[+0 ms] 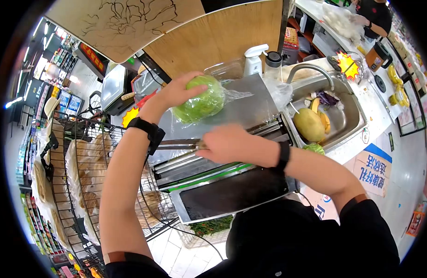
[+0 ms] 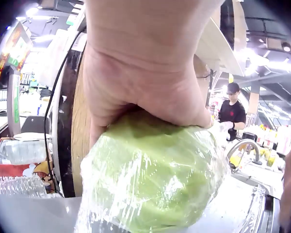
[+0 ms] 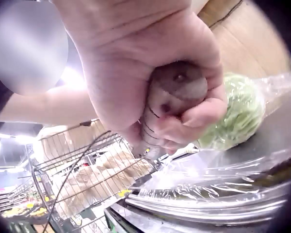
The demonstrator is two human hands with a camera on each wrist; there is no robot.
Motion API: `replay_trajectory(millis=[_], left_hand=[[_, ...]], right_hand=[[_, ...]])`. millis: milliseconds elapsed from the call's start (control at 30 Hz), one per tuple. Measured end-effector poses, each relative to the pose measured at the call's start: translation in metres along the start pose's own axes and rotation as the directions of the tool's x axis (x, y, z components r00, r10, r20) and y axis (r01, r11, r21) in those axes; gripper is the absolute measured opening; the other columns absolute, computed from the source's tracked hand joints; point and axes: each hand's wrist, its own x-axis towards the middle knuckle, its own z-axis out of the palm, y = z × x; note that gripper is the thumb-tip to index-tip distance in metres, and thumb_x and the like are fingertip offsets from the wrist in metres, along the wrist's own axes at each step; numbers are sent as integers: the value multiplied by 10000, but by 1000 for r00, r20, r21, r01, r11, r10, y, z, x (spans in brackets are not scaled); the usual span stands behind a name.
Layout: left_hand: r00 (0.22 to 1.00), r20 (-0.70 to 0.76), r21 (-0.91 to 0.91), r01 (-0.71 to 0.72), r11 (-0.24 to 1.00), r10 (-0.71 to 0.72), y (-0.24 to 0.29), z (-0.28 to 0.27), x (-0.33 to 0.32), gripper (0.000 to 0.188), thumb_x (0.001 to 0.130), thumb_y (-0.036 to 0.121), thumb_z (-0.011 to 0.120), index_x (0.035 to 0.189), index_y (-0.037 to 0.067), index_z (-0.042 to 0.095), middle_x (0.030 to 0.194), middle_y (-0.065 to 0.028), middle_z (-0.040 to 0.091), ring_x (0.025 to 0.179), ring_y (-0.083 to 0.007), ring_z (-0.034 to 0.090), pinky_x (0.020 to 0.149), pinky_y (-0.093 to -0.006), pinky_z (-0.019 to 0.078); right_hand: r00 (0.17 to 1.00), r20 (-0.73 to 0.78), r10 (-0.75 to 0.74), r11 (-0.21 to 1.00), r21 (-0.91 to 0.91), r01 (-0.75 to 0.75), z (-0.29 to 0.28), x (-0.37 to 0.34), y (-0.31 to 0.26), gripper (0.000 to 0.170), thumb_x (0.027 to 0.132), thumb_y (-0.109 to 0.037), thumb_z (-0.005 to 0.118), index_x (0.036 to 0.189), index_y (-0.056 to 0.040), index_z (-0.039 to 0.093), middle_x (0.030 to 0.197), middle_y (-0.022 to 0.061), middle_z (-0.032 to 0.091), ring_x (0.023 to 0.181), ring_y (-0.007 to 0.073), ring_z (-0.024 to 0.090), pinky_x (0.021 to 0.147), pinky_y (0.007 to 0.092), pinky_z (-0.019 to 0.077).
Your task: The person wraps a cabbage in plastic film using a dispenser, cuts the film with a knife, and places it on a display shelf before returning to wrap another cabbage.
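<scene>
My left hand (image 1: 178,92) holds a round green cabbage (image 1: 204,105) from above, fingers spread over its top. Clear cling film (image 2: 121,194) covers the cabbage, and a loose tail of film trails to its right in the head view. My right hand (image 1: 226,142) grips the handle (image 3: 172,99) of a knife, fingers wrapped around it. The knife's blade (image 1: 176,143) points left, low in front of the cabbage and over the back edge of a film-wrapping machine (image 1: 188,185). Clear film lies across the machine's rollers in the right wrist view.
A sink (image 1: 357,123) on the right holds a yellowish melon (image 1: 309,125) and peelings, under a curved tap (image 1: 310,67). Behind the cabbage stand a white spray bottle (image 1: 253,60) and a dark-lidded jar (image 1: 272,62). A wire rack (image 1: 60,180) stands left.
</scene>
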Motion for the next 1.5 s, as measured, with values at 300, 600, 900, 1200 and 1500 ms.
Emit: replay_trajectory(millis=[300, 600, 900, 1200, 1500], left_hand=[[999, 42, -27, 0, 1000, 1, -6, 0, -2, 576, 960, 461, 661, 1398, 107, 542, 1356, -188, 572, 1292, -326, 524, 1104, -404, 405], [986, 56, -50, 159, 986, -156, 0, -7, 15, 665, 941, 572, 634, 1391, 89, 558, 1386, -193, 590, 1278, -331, 559, 1087, -383, 424], [994, -85, -36, 59, 998, -62, -1, -1, 17, 554, 927, 475, 699, 1318, 94, 605, 1313, -162, 635, 1208, -304, 603, 1027, -374, 464], [942, -333, 49, 73, 996, -52, 32, 30, -39, 1008, 600, 407, 949, 1445, 108, 488, 1403, -222, 515, 1302, -393, 513, 1087, -452, 443], [873, -479, 181, -5, 983, 93, 44, 54, -70, 1012, 509, 296, 933, 1400, 122, 486, 1404, -239, 480, 1292, -435, 489, 1080, -500, 436]], right_hand=[[982, -74, 176, 984, -9, -177, 31, 14, 23, 438, 960, -451, 579, 886, -50, 741, 860, 193, 725, 836, 394, 711, 752, 497, 569], [936, -182, 300, 942, -95, -321, 15, -35, 51, 426, 952, -424, 609, 843, -29, 726, 800, 170, 724, 754, 386, 716, 701, 471, 575], [963, -151, 222, 949, -193, -249, -7, -133, 72, 473, 919, -523, 641, 868, -54, 620, 661, 164, 651, 642, 396, 659, 591, 478, 522], [731, -544, 412, 894, 87, -439, -8, -172, 153, 449, 933, -463, 662, 889, -23, 587, 719, 201, 646, 678, 418, 644, 610, 499, 499], [733, -523, 435, 865, 15, -502, 19, -68, 126, 326, 953, -319, 623, 1010, -7, 543, 886, 203, 685, 787, 387, 708, 683, 482, 569]])
